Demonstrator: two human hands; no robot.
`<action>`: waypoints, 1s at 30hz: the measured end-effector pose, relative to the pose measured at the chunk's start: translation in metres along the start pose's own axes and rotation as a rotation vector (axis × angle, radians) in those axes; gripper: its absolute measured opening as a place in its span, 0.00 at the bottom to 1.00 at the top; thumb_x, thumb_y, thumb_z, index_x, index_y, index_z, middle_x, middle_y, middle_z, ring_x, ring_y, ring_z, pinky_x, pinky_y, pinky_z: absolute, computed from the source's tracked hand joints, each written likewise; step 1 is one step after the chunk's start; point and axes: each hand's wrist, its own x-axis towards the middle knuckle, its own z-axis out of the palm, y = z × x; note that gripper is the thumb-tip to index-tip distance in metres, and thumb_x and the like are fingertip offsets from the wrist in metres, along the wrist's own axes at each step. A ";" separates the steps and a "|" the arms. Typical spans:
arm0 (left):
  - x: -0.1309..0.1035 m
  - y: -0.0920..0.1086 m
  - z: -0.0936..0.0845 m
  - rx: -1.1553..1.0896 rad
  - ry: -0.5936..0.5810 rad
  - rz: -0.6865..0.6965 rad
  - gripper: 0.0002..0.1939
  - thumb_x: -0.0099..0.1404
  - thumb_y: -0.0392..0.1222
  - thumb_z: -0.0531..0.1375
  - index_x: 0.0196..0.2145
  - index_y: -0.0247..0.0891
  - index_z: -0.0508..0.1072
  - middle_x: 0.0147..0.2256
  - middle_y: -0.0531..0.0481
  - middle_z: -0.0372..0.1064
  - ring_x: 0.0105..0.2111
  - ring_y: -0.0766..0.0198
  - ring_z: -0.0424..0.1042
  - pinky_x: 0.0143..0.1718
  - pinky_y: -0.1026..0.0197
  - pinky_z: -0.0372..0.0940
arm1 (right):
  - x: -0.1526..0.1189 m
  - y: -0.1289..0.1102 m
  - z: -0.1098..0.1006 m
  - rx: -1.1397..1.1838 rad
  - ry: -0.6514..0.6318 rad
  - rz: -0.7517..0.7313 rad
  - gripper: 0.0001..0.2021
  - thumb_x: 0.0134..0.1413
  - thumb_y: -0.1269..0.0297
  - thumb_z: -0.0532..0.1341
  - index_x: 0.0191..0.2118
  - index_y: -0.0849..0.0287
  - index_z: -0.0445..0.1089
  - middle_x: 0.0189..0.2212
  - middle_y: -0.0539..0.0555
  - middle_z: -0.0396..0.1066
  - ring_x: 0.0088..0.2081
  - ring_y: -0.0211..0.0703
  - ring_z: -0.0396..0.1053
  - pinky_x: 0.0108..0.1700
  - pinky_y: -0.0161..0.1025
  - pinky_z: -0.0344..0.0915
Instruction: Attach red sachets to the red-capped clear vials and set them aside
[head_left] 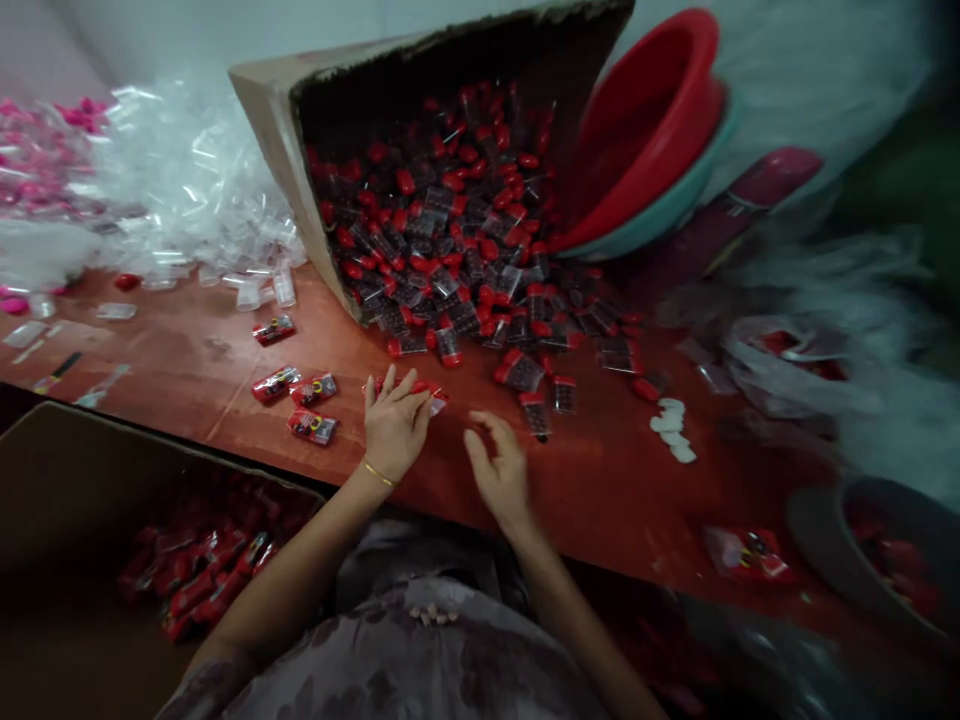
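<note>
My left hand [396, 428], with a thin gold bracelet at the wrist, lies with its fingers stretched out over a small red packet [432, 392] on the table. The hand covers part of that packet. To its right my right hand [501, 470] hovers near the table edge, thumb and fingers apart, with nothing visible in it. Several red wrapped packets [313, 425] lie left of my left hand. Beyond both hands, many small clear containers with red caps [450, 260] spill from a tipped cardboard box [266, 130].
Red and teal basins [705, 70] lean at the box's right side. Clear plastic pieces [195, 160] are heaped at the left. Below the table edge stands a carton [60, 470] holding red packets. White discs [673, 430] and a grey bucket [825, 520] are at the right.
</note>
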 end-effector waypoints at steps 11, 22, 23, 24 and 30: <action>-0.015 0.028 -0.002 -0.946 -0.143 -0.583 0.18 0.49 0.49 0.66 0.36 0.35 0.76 0.40 0.42 0.75 0.43 0.54 0.71 0.48 0.53 0.63 | 0.012 -0.010 0.015 0.256 0.025 0.223 0.17 0.56 0.56 0.53 0.21 0.59 0.65 0.17 0.46 0.62 0.22 0.35 0.59 0.27 0.32 0.56; -0.016 0.049 0.013 -1.481 -0.218 -1.048 0.16 0.37 0.41 0.72 0.24 0.34 0.73 0.24 0.54 0.72 0.25 0.70 0.70 0.30 0.66 0.66 | 0.001 -0.004 0.015 0.022 0.091 0.129 0.16 0.60 0.60 0.50 0.22 0.57 0.61 0.20 0.49 0.62 0.24 0.36 0.60 0.29 0.33 0.56; -0.014 0.047 0.014 -1.469 -0.209 -1.047 0.16 0.36 0.41 0.72 0.22 0.34 0.72 0.23 0.54 0.72 0.24 0.70 0.70 0.30 0.65 0.66 | 0.003 -0.003 0.012 0.014 0.073 0.119 0.16 0.61 0.60 0.49 0.23 0.57 0.63 0.21 0.50 0.64 0.25 0.37 0.61 0.30 0.34 0.58; -0.011 0.045 0.015 -1.452 -0.198 -1.048 0.17 0.35 0.41 0.72 0.20 0.33 0.70 0.22 0.54 0.71 0.23 0.70 0.69 0.30 0.65 0.66 | 0.005 -0.001 0.006 -0.005 0.053 0.096 0.16 0.61 0.60 0.48 0.26 0.57 0.65 0.23 0.51 0.66 0.28 0.38 0.64 0.32 0.34 0.59; 0.002 0.038 0.013 -1.415 -0.219 -1.094 0.19 0.36 0.44 0.72 0.21 0.34 0.67 0.23 0.55 0.71 0.26 0.68 0.71 0.34 0.63 0.65 | 0.026 0.035 -0.045 -0.659 0.103 0.077 0.21 0.53 0.55 0.57 0.48 0.64 0.65 0.48 0.66 0.66 0.46 0.56 0.63 0.46 0.51 0.60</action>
